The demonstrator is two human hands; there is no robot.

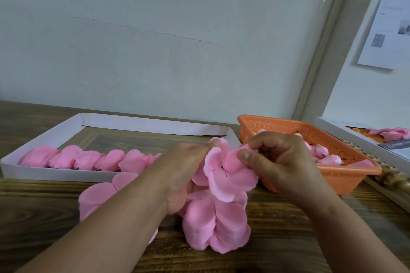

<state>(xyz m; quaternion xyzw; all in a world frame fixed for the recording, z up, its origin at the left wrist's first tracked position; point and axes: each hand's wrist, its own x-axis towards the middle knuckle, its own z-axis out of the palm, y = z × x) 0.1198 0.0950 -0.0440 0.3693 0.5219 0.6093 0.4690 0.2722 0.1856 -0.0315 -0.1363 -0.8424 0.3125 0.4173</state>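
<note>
Nearest, a loose stack of pink petals (pixel 217 224) lies on the wooden table (pixel 288 239). They are thin, cloth-like leaves that look almost weightless, soft, and ready to crease or slide off one another. Just beyond it, at mid-scene, a flower-shaped petal piece (pixel 224 175) with a small hole at its centre is held off the table between both hands. The left hand (pixel 179 175) curls round its left side, fingertips pinching the far edge, though the lower fingers are hidden behind the petals. The right hand (pixel 281 162) pinches the right lobe between thumb and curled fingers; it may also hold a bud behind the lobe, but I cannot tell. Such limp material is probably best taken with a light pinch near the centre hole, not by the floppy rim. Farther left, a white tray (pixel 44 173) holds a row of finished blooms (pixel 88 159); farther right, an orange basket (pixel 346 173) holds pink buds (pixel 330 159).
</note>
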